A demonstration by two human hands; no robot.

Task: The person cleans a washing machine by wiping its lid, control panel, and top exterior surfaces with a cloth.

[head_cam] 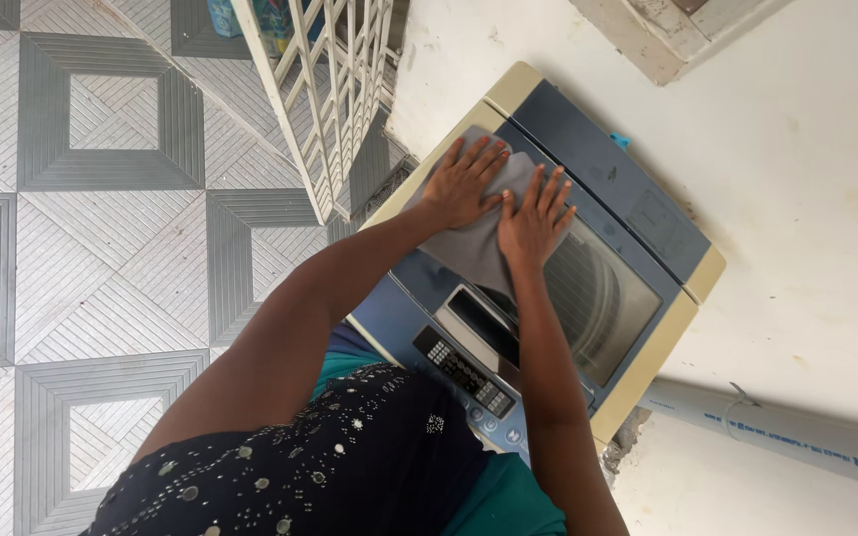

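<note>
**Both hands pressing a grey cloth onto a washing machine lid**

A grey cloth (479,233) is lying spread over the far left part of the lid (603,288) of a top-loading washing machine (647,213). The left hand (464,179) is resting flat on the cloth's upper edge, fingers stretched out and slightly apart, gripping nothing. The right hand (535,218) is lying just beside it, also open and palm down, fingers splayed over the cloth's right side. The two hands are nearly touching at the thumbs. Below the cloth, the dark see-through lid is showing the drum underneath, and a control panel (464,372) with buttons is sitting along the near edge. The machine is standing against a white wall (796,199), with a white metal gate (335,89) to its left, over a grey patterned tile floor (81,228).
</note>
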